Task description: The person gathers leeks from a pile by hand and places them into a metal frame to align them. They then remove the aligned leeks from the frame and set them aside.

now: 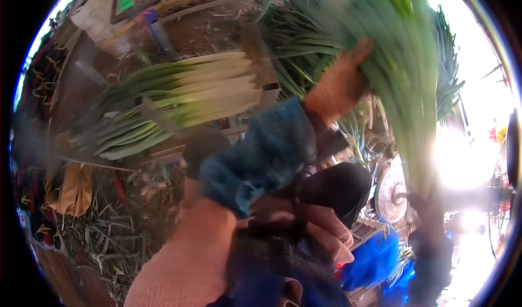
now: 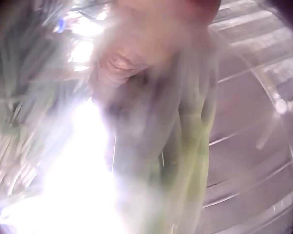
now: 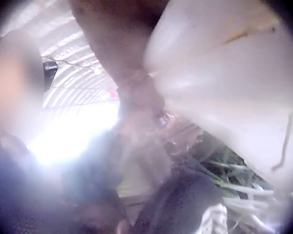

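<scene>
A long bundle of leeks [image 1: 405, 84] stretches from the top of the head view down its right side, leaves uppermost and blurred. My left hand [image 1: 340, 87], at the end of a blue sleeve, grips the leafy part, its fingers partly hidden by leaves. In the left wrist view the left hand [image 2: 136, 48] curls over the green leaves [image 2: 190, 141]. My right hand [image 1: 429, 214], dark and blurred, is round the bundle's lower end. Large pale stalks [image 3: 224, 73] fill the right of the right wrist view, beside the right hand [image 3: 122, 39].
More leeks [image 1: 217, 87] lie in a metal-edged rack at the left, below a scale with a green display [image 1: 126, 0]. Loose leaves [image 1: 103, 231] litter the ground. A round white disc [image 1: 390, 193], blue bags [image 1: 370, 255] and a fan [image 1: 501, 193] stand at the right.
</scene>
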A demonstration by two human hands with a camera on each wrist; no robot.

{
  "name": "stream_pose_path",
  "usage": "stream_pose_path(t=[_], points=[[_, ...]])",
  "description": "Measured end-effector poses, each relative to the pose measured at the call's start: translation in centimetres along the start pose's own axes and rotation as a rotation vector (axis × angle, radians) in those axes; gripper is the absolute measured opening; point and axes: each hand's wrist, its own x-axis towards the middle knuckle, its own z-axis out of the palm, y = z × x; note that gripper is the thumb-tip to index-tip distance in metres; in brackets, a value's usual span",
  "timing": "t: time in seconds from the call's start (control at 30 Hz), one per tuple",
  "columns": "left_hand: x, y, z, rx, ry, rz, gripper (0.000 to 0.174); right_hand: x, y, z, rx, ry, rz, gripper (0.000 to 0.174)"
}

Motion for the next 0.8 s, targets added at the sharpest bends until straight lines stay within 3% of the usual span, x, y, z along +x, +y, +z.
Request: stream_pose_path(t=[0.07, 0.1, 0.13, 0.17, 0.23, 0.3, 0.33, 0.4, 0.47, 0.53, 0.6, 0.63, 0.67, 0.7, 0.73, 0.77, 0.8], points=[[0.1, 8.9, -0.8, -0.278, 0.095, -0.102, 0.059, 2.8, -2.4, 1.4, -0.015, 0.011, -0.12, 0.067], [-0.4, 12.5, -2.1, -0.183, 0.057, -0.037, 0.057, 4.4, -4.7, 2.4, -0.074, 0.017, -0.232, 0.067], [-1.2, 16.6, -2.6, -0.091, 0.018, 0.025, 0.056, 5.3, -10.3, 4.8, -0.199, 0.077, -0.469, 0.066], [-2.4, 20.4, -2.7, -0.027, 0.053, 0.095, 0.061, 7.3, -12.0, 7.0, -0.147, 0.091, -0.632, 0.063], [-6.8, 27.9, -7.5, 0.217, 0.148, 0.056, 0.062, 11.2, -16.7, 11.1, -0.115, 0.037, -0.908, 0.056], [-9.0, 33.8, -7.8, 0.473, 0.541, 0.301, 0.069, 13.4, -23.4, 16.3, -0.2, -0.038, -1.07, 0.05], [-10.0, 37.2, -8.2, 0.508, 0.618, 0.341, 0.07, 14.2, -26.2, 18.9, -0.256, -0.036, -1.12, 0.047], [-15.3, 44.7, -11.5, 0.293, 0.536, 0.248, 0.066, 15.9, -30.7, 24.7, -0.284, -0.083, -1.28, 0.04], [-18.3, 46.5, -12.8, 0.632, 0.687, 0.369, 0.063, 17.0, -32.8, 30.7, -0.087, 0.01, -1.474, 0.033], [-20.9, 46.1, -14.9, 0.191, 0.472, 0.138, 0.058, 17.8, -33.0, 33.8, -0.145, -0.08, -1.393, 0.04], [-24.4, 43.9, -17.5, 0.251, 0.687, -0.02, 0.06, 19.7, -31.8, 37.3, -0.173, -0.119, -1.334, 0.047], [-26.1, 41.5, -18.8, 0.537, 1.008, -0.074, 0.063, 21.7, -29.8, 39.0, -0.167, -0.111, -1.314, 0.05], [-27.8, 39.2, -20.7, 0.411, 1.083, -0.292, 0.061, 23.3, -27.8, 39.4, -0.262, -0.199, -1.218, 0.059], [-28.5, 37.0, -21.4, 0.28, 1.142, -0.508, 0.058, 25.1, -24.9, 39.8, -0.358, -0.183, -1.193, 0.062], [-26.8, 34.3, -18.6, 0.349, 1.213, -0.648, 0.052, 27.6, -20.3, 42.4, -0.454, -0.08, -1.112, 0.06], [-26.2, 33.2, -18.4, 0.346, 1.049, -0.73, 0.05, 29.2, -15.9, 44.7, -0.596, 0.047, -1.017, 0.055], [-24.8, 32.1, -18.2, 0.521, 0.962, -0.671, 0.05, 28.3, -15.6, 44.3, -0.752, -0.046, -0.846, 0.053]])
